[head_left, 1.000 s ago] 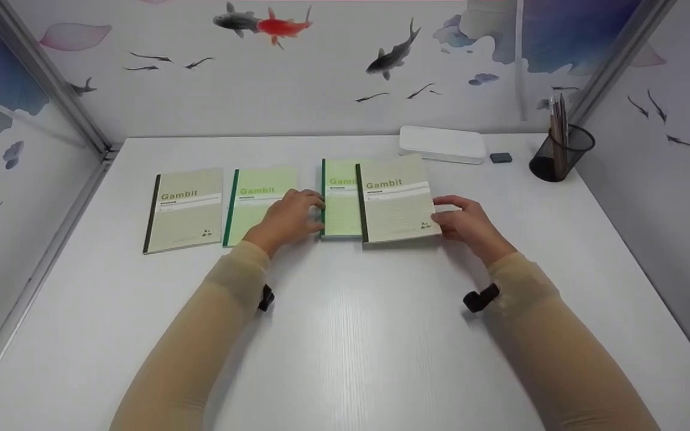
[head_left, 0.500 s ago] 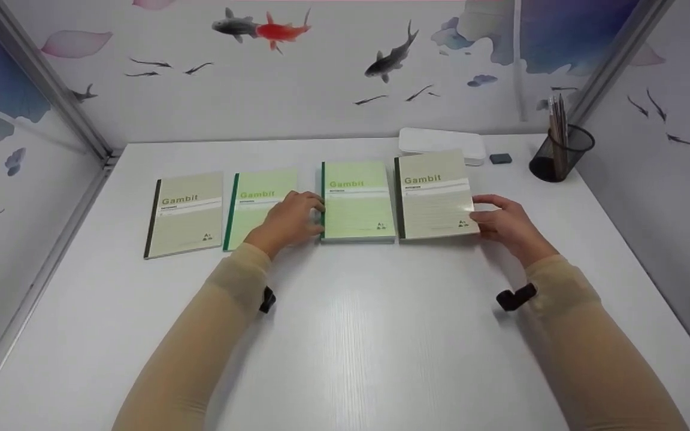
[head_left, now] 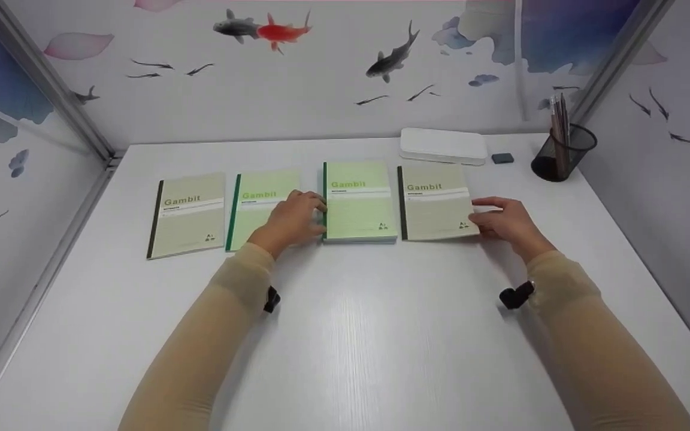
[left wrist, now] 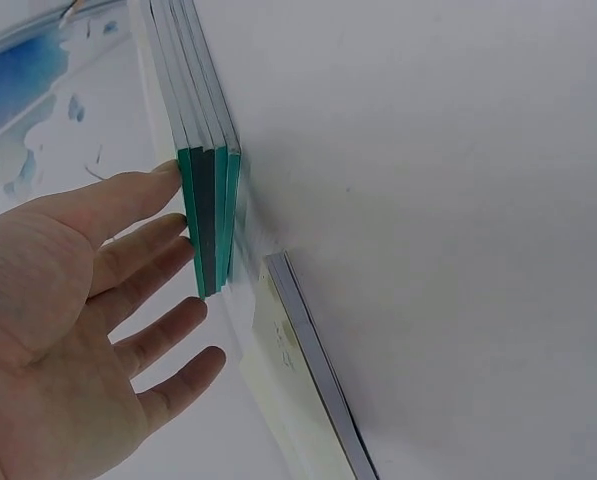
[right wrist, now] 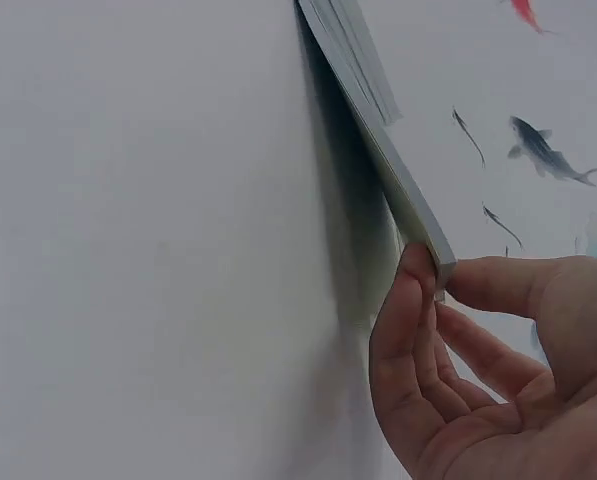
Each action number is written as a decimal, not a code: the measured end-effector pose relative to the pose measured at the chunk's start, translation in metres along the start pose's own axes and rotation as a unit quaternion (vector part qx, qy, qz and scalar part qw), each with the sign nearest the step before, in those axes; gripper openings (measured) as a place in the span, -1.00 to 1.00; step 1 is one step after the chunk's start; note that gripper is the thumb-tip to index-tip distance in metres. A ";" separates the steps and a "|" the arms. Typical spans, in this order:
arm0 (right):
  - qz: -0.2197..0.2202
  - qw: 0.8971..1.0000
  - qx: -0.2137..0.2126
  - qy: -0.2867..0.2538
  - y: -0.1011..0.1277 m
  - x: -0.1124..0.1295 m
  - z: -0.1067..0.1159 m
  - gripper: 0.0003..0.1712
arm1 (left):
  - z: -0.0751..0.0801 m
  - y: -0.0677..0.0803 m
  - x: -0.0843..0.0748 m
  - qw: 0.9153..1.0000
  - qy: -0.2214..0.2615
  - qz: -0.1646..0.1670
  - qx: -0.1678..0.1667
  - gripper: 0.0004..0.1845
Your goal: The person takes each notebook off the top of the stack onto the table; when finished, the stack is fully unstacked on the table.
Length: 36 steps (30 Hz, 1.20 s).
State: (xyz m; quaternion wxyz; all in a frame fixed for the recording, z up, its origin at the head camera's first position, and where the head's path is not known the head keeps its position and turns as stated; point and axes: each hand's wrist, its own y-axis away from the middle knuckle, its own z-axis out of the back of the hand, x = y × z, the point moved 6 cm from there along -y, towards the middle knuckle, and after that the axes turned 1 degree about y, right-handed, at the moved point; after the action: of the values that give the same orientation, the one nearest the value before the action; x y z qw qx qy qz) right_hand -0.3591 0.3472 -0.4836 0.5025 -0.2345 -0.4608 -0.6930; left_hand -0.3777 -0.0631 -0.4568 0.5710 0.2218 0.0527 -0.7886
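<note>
My right hand (head_left: 507,224) pinches the right edge of a beige notebook (head_left: 435,212) with a dark spine. In the right wrist view, thumb and fingers close on that notebook's corner (right wrist: 418,215), its near edge raised off the table. To its left lies a stack of notebooks (head_left: 358,209) topped by a light green one. My left hand (head_left: 293,218) touches the stack's spine side with extended fingers; the left wrist view shows green and dark spines (left wrist: 206,215) there. A single green notebook (head_left: 252,209), partly covered by the left hand, and another beige notebook (head_left: 188,218) lie farther left.
Behind the notebooks, a white flat case (head_left: 442,145) stands near the table's back edge. Right of it are a dark eraser (head_left: 502,158) and a black mesh pen cup (head_left: 562,157) with pencils. Printed walls enclose the white table (head_left: 345,335) on three sides.
My right hand has carried the beige notebook rightward off the stack, then lowered it beside the stack, uncovering the green notebook on top. The left hand has stayed at the stack's spines.
</note>
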 end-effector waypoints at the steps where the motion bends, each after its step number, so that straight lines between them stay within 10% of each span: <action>1: 0.010 1.000 -0.006 0.022 0.000 0.000 0.001 -0.25 | 0.000 -0.001 0.000 1.000 0.000 0.000 0.001 -0.52; 11: 0.063 0.980 0.012 0.187 0.004 0.012 -0.006 -0.33 | 0.001 -0.002 0.001 1.000 -0.002 0.009 0.000 -0.52; 26: 0.069 0.954 0.008 0.292 0.003 0.022 -0.011 -0.36 | 0.000 -0.004 -0.005 0.999 -0.043 -0.003 0.002 -0.52; 36: 0.096 0.980 -0.017 0.172 0.004 0.036 -0.045 -0.54 | 0.001 -0.004 -0.003 1.000 -0.021 0.011 0.006 -0.53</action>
State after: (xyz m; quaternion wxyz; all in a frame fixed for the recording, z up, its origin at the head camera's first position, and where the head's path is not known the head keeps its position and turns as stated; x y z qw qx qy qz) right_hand -0.3629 0.2903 -0.4739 0.6347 -0.1637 -0.3313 -0.6787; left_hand -0.3808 -0.0595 -0.4551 0.5794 0.2091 0.0336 -0.7870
